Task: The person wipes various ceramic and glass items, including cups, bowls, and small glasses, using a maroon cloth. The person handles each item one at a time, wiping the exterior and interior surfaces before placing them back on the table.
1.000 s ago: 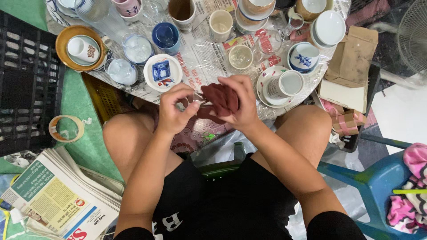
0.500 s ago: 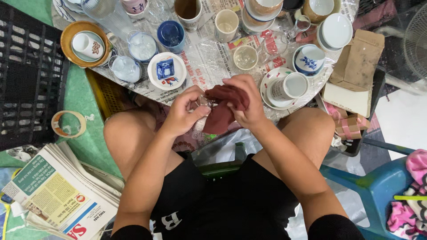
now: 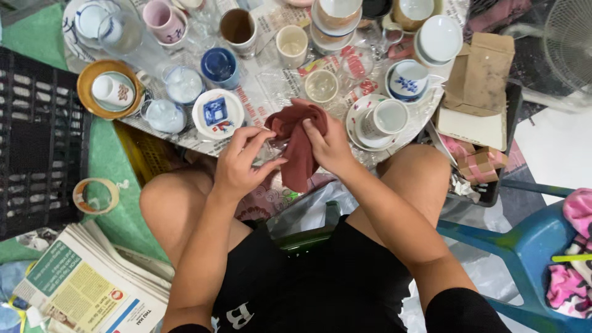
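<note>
The right hand (image 3: 330, 145) stayed bunched around a dark red cloth (image 3: 299, 142), which had opened out a little since a moment before and now hung lower over the lap. The left hand (image 3: 240, 163) pinched a small clear glass (image 3: 271, 151) (hard to make out) against the cloth, so the wiping looked well under way. Beyond them lay the cluttered surface (image 3: 271, 92): a square blue-patterned dish (image 3: 217, 113), a white cup (image 3: 383, 118), and newspapers (image 3: 86, 283) on the floor.

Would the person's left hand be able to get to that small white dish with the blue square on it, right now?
Probably yes. The dish sits at the near table edge, just beyond the left hand, with nothing between them. But that hand is pinching a small clear glass and would need to let go first.
</note>
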